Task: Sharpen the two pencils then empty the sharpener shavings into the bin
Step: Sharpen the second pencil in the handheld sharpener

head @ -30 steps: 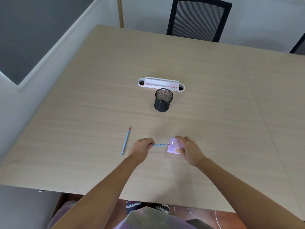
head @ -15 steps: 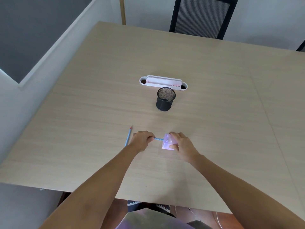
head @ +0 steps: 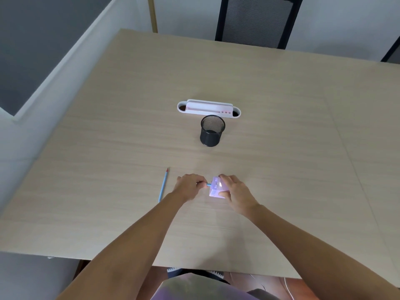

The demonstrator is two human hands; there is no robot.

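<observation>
My right hand (head: pixel 234 191) grips a pale purple sharpener (head: pixel 215 187) resting on the wooden table (head: pixel 281 148). My left hand (head: pixel 188 185) pinches a blue pencil (head: pixel 209 184), whose tip is pushed into the sharpener's left side; only a short stub shows between the two hands. A second blue pencil with a red tip (head: pixel 163 184) lies loose on the table just left of my left hand, pointing away from me. A black mesh cup (head: pixel 212 131) stands upright farther back, in the middle of the table.
A white desk organiser with pink marks (head: pixel 208 109) lies behind the mesh cup. A black mesh-backed chair (head: pixel 257 20) stands at the table's far edge. The table's left edge meets a grey partition wall (head: pixel 54 61).
The pencil has gone deeper into the sharpener, and my two hands have drawn closer together. The loose pencil and the mesh cup have stayed in place.
</observation>
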